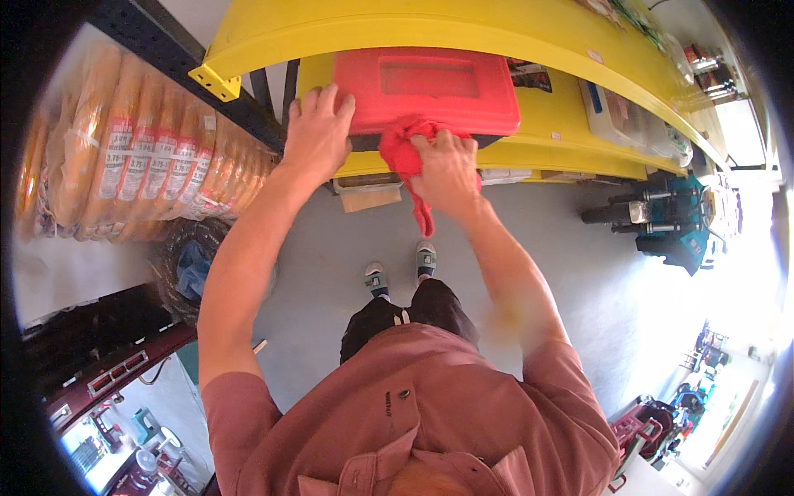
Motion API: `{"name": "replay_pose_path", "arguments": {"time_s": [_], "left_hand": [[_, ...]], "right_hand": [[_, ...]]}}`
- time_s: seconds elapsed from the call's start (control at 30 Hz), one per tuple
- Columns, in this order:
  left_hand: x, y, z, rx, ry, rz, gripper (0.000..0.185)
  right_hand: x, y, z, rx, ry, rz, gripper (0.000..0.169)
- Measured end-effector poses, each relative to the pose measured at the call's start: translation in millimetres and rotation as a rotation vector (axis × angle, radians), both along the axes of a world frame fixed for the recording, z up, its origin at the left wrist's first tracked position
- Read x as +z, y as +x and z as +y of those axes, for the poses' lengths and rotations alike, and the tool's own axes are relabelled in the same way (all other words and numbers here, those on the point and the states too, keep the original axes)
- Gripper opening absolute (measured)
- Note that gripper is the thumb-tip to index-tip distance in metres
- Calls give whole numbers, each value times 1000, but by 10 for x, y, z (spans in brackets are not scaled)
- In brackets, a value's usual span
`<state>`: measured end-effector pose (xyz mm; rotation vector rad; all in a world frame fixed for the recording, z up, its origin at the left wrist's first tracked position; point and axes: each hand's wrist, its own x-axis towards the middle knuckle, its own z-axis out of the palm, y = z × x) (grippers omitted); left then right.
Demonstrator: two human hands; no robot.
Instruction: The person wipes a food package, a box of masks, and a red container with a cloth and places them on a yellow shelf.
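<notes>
A plastic box with a red lid (428, 77) and a darker body sits on a yellow metal shelf (546, 118). My left hand (319, 130) rests at the box's left edge with its fingers spread, holding nothing. Bunched in my right hand (448, 167) is a red cloth (402, 149), pressed against the front edge of the lid. One end of the cloth hangs down below the hand. The palm side of my right hand is hidden.
Wrapped tyres (149, 149) are stacked at left beside a black shelf upright (180, 68). Another yellow shelf (403, 25) overhangs the box. A clear plastic bin (614, 118) stands further right. A teal motor vehicle (670, 223) is parked at right on the grey floor (546, 248).
</notes>
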<state>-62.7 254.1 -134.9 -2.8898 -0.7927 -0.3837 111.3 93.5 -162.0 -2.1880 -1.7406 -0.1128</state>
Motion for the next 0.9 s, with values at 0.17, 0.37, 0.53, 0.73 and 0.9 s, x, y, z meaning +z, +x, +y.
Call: {"name": "replay_pose_path", "arguments": {"time_s": [0.17, 0.37, 0.53, 0.73, 0.9], "left_hand": [[-122, 343, -162, -233, 1, -73, 70], [-85, 377, -198, -191, -71, -73, 67], [-61, 442, -228, -139, -93, -82, 66], [-60, 436, -192, -136, -138, -81, 76], [-109, 412, -135, -140, -132, -84, 73]], "right_hand": [[-125, -159, 66, -29, 33, 91, 55], [67, 170, -243, -65, 3, 208, 64], [-190, 720, -416, -166, 261, 307, 62], [-188, 680, -452, -31, 196, 22, 57], [-57, 347, -104, 74, 237, -49, 54]]}}
